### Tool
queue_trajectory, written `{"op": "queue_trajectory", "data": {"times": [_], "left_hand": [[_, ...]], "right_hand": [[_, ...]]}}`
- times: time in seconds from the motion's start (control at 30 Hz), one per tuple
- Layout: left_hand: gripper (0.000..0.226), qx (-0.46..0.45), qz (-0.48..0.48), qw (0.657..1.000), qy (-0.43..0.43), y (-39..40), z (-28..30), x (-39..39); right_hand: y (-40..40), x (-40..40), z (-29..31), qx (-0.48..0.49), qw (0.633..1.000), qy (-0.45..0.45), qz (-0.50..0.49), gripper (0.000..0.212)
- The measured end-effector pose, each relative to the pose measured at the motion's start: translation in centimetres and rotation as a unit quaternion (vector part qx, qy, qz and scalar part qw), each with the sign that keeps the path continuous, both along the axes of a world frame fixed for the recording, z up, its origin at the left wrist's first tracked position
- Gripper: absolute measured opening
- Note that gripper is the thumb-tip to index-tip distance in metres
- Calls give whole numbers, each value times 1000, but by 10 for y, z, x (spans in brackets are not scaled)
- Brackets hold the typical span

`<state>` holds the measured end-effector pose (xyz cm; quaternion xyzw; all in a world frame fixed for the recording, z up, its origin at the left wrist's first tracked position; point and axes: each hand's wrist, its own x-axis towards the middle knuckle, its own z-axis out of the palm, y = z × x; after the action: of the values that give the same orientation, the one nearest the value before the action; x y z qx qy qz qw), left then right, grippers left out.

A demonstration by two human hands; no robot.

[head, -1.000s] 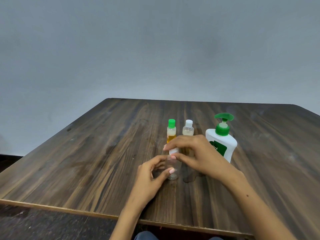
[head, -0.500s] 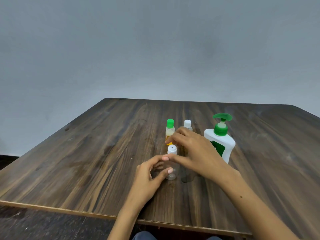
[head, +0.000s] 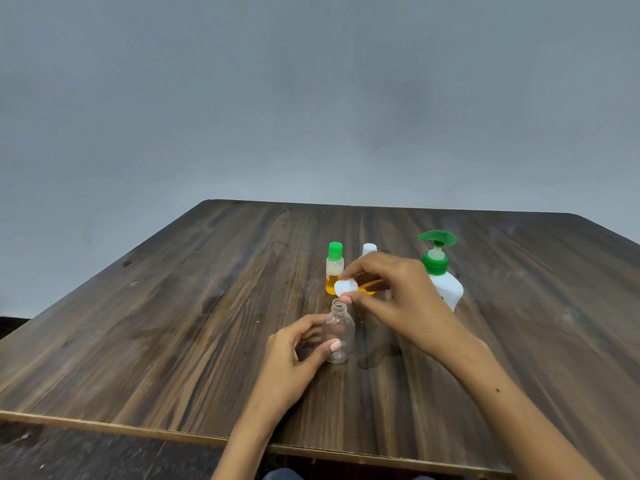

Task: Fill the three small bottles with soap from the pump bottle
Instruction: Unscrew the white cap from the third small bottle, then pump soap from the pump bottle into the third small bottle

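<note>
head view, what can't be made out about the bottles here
- White-capped small bottle: body hidden behind the right hand, so its fill level is unreadable.
- White pump bottle with green pump: label covered by that hand.
- Clear uncapped bottle: residue inside too faint to judge.

Clear btl (head: 338,332) uncapped, upright, empty

The dark wooden table (head: 173,341) bears three small bottles (head: 334,268) and a pump bottle (head: 445,289).
</note>
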<state>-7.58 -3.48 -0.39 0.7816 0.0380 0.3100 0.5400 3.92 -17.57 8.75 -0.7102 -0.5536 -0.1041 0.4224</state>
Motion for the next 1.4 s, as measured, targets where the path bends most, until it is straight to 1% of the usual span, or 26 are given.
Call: {"op": "queue_trajectory", "data": {"times": [0.07,0.13,0.2,0.27,0.33,0.4,0.47,0.6,0.7,0.77,0.83,0.9,1.03,1.13,1.2,1.3,1.4], "left_hand": [[29,-1,2,1000,0,0,0,0],[29,-1,2,1000,3,0,1,-1],[29,1,3,1000,4,0,2,-2],[28,4,5,1000,5,0,3,-3],[28,4,6,1000,8,0,4,-3],[28,0,7,1000,11,-2,5,-4],[29,2,9,1000,14,-3,5,-4],[29,-2,13,1000,21,-4,6,-4],[29,-3,22,999,25,-4,6,-4],[29,-2,26,999,29,-4,6,-4],[29,-3,29,999,32,-4,6,-4],[29,-6,30,999,33,-5,6,-4],[28,-10,39,999,31,-5,6,-4],[28,-10,50,999,14,-8,9,-2],[28,-19,55,998,-4,-11,14,1],[28,-11,54,998,-24,-15,26,11],[28,-7,37,998,-40,-22,41,25]], "right_hand": [[-8,-5,-6,47,998,32,-21,20],[-20,-9,-19,67,996,57,-29,22],[-34,-12,-35,51,996,50,-46,27],[-43,-12,-51,30,996,36,-72,21],[-50,-11,-64,22,994,49,-95,16],[-55,-11,-73,18,991,69,-112,19],[-58,-8,-79,3,990,67,-123,22],[-63,-6,-85,-16,987,91,-130,24],[-65,-9,-84,-3,983,130,-126,29],[-65,-9,-83,-2,984,133,-118,33],[-66,-9,-83,-10,986,116,-120,36],[-68,-9,-83,-7,988,81,-134,33],[-73,-12,-77,36,991,17,-125,22],[-74,-11,-66,77,989,-60,-113,17],[-75,-8,-53,112,980,-108,-121,14],[-75,0,-31,176,957,-171,-155,13],[-70,13,-12,222,935,-199,-190,14]]}}
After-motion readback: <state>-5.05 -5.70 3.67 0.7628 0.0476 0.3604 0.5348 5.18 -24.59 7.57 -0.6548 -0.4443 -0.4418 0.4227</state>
